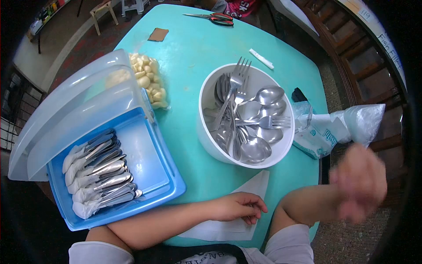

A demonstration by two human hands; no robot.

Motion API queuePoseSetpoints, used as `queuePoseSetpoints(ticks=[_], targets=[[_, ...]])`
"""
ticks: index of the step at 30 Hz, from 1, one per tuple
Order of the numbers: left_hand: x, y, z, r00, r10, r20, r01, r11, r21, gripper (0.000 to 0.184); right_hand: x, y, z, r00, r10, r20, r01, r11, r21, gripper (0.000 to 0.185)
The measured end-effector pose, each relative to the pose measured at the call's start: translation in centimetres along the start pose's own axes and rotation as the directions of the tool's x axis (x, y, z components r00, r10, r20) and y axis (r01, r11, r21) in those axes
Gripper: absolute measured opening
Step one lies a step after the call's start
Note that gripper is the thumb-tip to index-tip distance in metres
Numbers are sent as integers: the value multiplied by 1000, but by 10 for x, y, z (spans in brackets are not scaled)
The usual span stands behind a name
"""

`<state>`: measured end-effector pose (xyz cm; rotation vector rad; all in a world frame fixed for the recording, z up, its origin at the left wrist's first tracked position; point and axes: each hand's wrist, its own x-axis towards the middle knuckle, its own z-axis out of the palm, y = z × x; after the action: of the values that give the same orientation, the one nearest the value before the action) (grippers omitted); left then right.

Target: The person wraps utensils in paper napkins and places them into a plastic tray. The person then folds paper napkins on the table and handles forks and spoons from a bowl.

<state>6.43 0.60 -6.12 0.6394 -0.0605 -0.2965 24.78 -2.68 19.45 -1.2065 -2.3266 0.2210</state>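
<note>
My left hand (244, 207) rests on a white sheet of paper or tissue (259, 189) at the near table edge, fingers loosely bent with nothing seen in them. Off the right side of the table, my right hand (358, 182) is raised and smeared by motion, so its fingers cannot be made out. A white round tub (206, 143) in the middle holds loose metal spoons (255, 149) and forks (239, 77). On the left, a blue plastic box (165, 187) with its clear lid (66, 114) up contains several cutlery bundles (101, 169), their ends wrapped in white.
Behind the box sits a bag of peeled garlic (151, 81). Scissors (215, 18), a cardboard scrap (158, 34) and a small white roll (261, 58) lie farther back. Plastic packaging (325, 132) lies at the right edge. Part of another person (241, 8) shows beyond the table.
</note>
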Motion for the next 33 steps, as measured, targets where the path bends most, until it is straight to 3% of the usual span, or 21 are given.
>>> queuePoseSetpoints(ticks=[2,4,9,12,15,18,20,22,23,24,26,28,30,33], targets=[[1,0,-1,1000,-5,15,4,1000,10,30,21,17,28,893,318,-318,-379,913,-152,23],[2,-2,-1,1000,3,24,-3,1000,7,30,42,62,58,691,497,-525,-629,771,-98,30],[0,1,1,1000,4,11,-4,1000,23,30,45,95,80,591,713,-378,-806,538,-247,30],[8,-3,-2,1000,2,27,-3,1000,28,29,48,102,83,578,737,-351,-816,531,-227,27],[6,0,1,1000,-12,12,11,998,59,29,47,115,86,556,677,-482,-784,619,-34,22],[9,1,-4,1000,-5,19,5,999,43,29,46,100,57,596,449,-666,-670,735,-104,17],[9,-4,-6,999,11,32,-12,999,40,30,28,91,24,561,322,-763,-575,815,-79,13],[9,0,-6,1000,9,21,-9,1000,15,37,8,46,-5,501,340,-796,-591,806,-28,12],[10,0,-8,1000,3,15,-3,1000,6,41,-9,20,-15,560,379,-737,-605,795,-51,12],[12,-5,-13,998,35,50,-32,998,-50,57,-11,-15,-7,563,514,-647,-654,756,32,10],[6,4,-7,989,99,107,-82,985,-151,62,-18,-53,17,628,727,-279,-733,673,103,8],[1,11,9,988,139,67,-121,968,-222,60,-17,-67,54,503,859,-100,-863,492,-118,13],[1,8,8,983,164,84,-161,986,-46,46,-30,-69,90,526,850,-32,-822,498,-277,14],[11,0,0,983,175,60,-181,978,107,32,-47,-64,118,571,820,-29,-785,536,-310,16]])
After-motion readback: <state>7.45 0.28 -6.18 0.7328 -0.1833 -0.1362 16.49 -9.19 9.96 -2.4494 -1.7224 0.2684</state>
